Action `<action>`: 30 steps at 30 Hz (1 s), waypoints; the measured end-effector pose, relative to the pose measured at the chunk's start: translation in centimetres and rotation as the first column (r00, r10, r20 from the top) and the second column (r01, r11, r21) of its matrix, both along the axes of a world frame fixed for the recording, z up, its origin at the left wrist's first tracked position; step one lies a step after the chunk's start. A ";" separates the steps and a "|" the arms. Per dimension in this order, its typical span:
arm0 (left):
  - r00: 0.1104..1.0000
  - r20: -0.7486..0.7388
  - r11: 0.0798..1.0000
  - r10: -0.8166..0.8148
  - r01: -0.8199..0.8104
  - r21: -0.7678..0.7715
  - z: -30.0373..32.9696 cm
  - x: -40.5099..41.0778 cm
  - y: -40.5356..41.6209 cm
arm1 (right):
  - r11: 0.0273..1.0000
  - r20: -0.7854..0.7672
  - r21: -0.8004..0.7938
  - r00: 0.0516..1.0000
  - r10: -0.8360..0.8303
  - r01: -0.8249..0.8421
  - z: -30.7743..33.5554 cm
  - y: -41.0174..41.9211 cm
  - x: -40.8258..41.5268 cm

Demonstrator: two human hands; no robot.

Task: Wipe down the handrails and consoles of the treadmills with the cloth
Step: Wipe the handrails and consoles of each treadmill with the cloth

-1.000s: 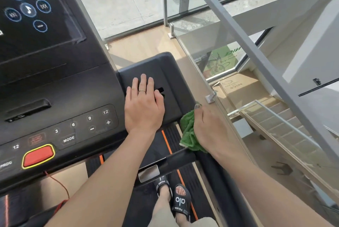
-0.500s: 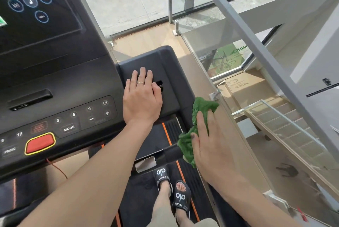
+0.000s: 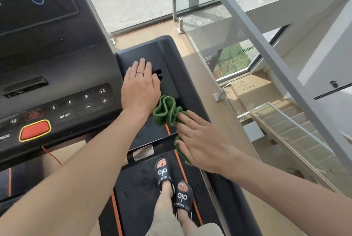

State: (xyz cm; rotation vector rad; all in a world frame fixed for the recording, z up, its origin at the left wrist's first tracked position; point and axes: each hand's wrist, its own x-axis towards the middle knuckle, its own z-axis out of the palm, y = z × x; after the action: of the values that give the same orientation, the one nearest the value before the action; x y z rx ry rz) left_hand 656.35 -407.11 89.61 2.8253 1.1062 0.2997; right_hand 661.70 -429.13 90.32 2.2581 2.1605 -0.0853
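Observation:
The black treadmill console (image 3: 57, 60) fills the left side, with number keys and a red stop button (image 3: 35, 130). Its right-hand handrail arm (image 3: 165, 52) runs forward beside it. My left hand (image 3: 140, 91) lies flat on that arm, fingers straight, a ring on one finger. My right hand (image 3: 202, 140) holds a bunched green cloth (image 3: 165, 111) against the arm's near end, just right of my left wrist. Part of the cloth sticks out past my fingertips and part shows under my thumb.
A glass balustrade (image 3: 209, 49) with a grey rail stands close along the treadmill's right side, a stairwell below it. My feet in black sandals (image 3: 163, 174) stand on the belt (image 3: 137, 188). A crossbar with a metal plate (image 3: 143, 152) spans below my hands.
My right hand has carried the cloth from the glass side leftward onto the handrail arm, up beside my left hand. My left hand has stayed flat in the same spot.

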 end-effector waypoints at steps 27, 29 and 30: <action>0.993 -0.049 0.971 0.106 -0.114 -0.211 -2.1 -9.1 -9.8 | 0.943 -0.079 0.033 0.941 -0.328 0.332 -1.8 -6.4 -5.0; 0.992 -0.062 0.968 0.114 -0.125 -0.218 -2.0 -9.2 -9.7 | 0.911 -0.121 0.050 0.908 -0.401 0.409 -1.9 -3.0 -3.3; 0.991 -0.065 0.966 0.119 -0.131 -0.222 -2.0 -9.2 -9.8 | 0.891 -0.145 0.049 0.886 -0.441 0.451 -1.9 -1.7 -2.7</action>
State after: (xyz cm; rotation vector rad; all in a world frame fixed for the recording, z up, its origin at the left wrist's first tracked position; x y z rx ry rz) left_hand 647.11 -416.92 87.59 2.5833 1.2453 0.1018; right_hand 659.05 -430.79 88.41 2.8295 1.6682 -0.1562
